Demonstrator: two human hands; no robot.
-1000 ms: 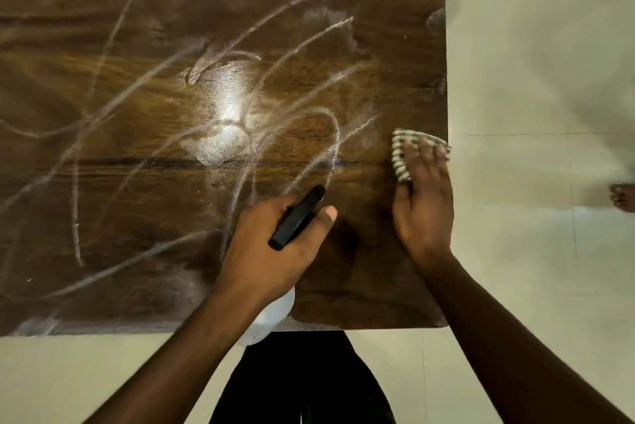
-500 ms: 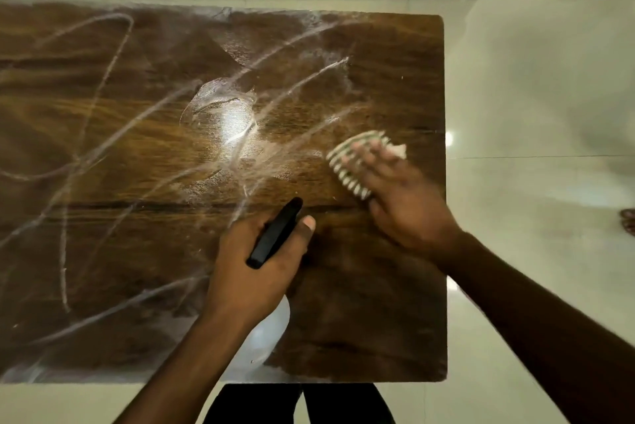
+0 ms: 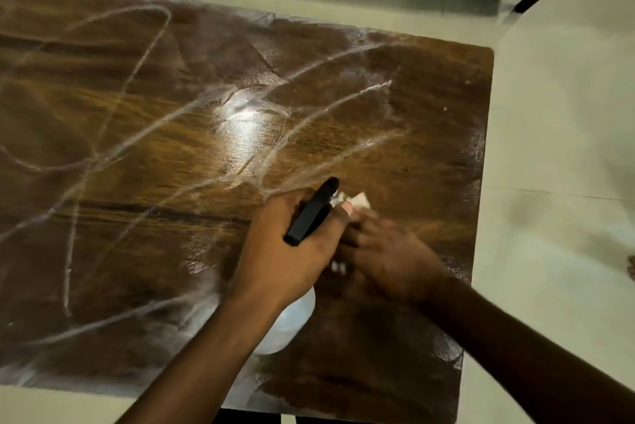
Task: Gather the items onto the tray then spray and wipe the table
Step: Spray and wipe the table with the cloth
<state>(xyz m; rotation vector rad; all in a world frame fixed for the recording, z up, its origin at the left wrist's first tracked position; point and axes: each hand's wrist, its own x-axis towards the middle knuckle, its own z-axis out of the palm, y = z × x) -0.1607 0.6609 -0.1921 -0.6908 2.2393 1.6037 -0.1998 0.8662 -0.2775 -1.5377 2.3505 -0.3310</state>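
your left hand [image 3: 292,252] was wrapped around the neck of the spray bottle [image 3: 311,214], fingers curled tight and thumb beside its black head, which pointed up and to the right. the bottle's white body showed below your wrist, over the near part of the table [image 3: 137,155]. your right hand [image 3: 388,252] lay just beside the left, on top of the cloth [image 3: 360,199]. the cloth sat on the wood right of centre, a pale corner showing past the nozzle. that hand was blurred, so i could not tell whether its fingers lay flat on the cloth or pinched it. white streaks [image 3: 330,111] looped across the dark wooden top, with a shiny wet patch [image 3: 247,128] near the middle. pale floor [image 3: 556,135] ran along the right edge.
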